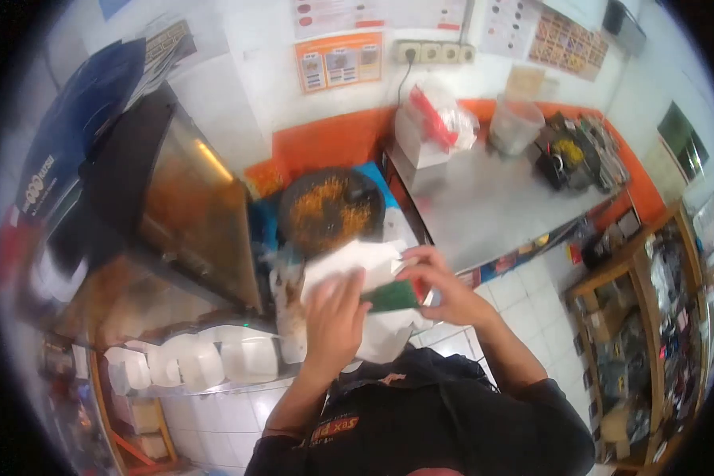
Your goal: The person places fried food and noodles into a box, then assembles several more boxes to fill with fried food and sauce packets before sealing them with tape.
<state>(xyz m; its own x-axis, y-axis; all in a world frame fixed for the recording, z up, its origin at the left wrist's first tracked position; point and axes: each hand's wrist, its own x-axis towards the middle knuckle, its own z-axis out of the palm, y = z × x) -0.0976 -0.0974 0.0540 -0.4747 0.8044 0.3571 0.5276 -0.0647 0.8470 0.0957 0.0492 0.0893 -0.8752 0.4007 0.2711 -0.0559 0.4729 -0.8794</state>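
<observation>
A white paper carton (381,337) with a dark green panel and a bit of red is between my hands, close in front of my body. My left hand (335,317) lies along its left side, fingers together and blurred by motion, pressing on the white flap (353,260). On the other side, my right hand (451,292) grips the carton's right edge near the red part, thumb below and fingers above. Just beyond the carton stands a round dark bowl (329,210) with orange-brown crumbs spread inside.
Several white cartons (246,353) stand in a row at left, below a glass-fronted cabinet (194,198). A steel table (484,210) at right bears a white box (422,135), a clear bucket (516,124) and a dark cluttered pile (583,155). Wooden shelves (635,317) stand far right.
</observation>
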